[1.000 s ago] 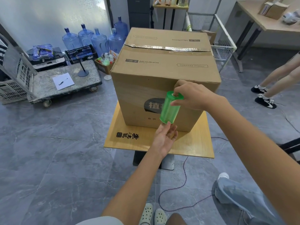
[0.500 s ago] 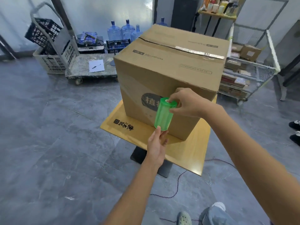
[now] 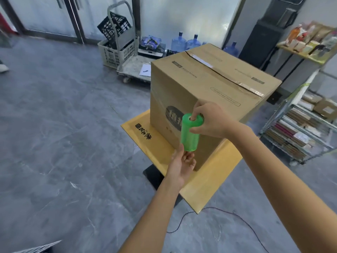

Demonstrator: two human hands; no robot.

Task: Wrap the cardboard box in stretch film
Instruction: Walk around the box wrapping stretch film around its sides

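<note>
A large taped cardboard box [image 3: 215, 83] stands on a small wooden table [image 3: 206, 185]. In front of its near corner I hold a green stretch film roll [image 3: 189, 135] upright. My right hand [image 3: 211, 121] grips the roll's top end, a finger pushed into the core. From below, my left hand [image 3: 181, 165] supports the bottom end with its fingertips. A faint glossy sheen of film lies across the box's left face.
A flat trolley [image 3: 133, 70] with crates and a sheet of paper stands behind the box, water bottles [image 3: 184, 42] beside it. At the right is a wire shelf rack [image 3: 299, 132] with boxes. A cable [image 3: 218, 210] runs over the grey floor under the table.
My view has swung leftward around the box, from its front face to its left corner. Both hands have stayed on the roll and carried it along the box's side.
</note>
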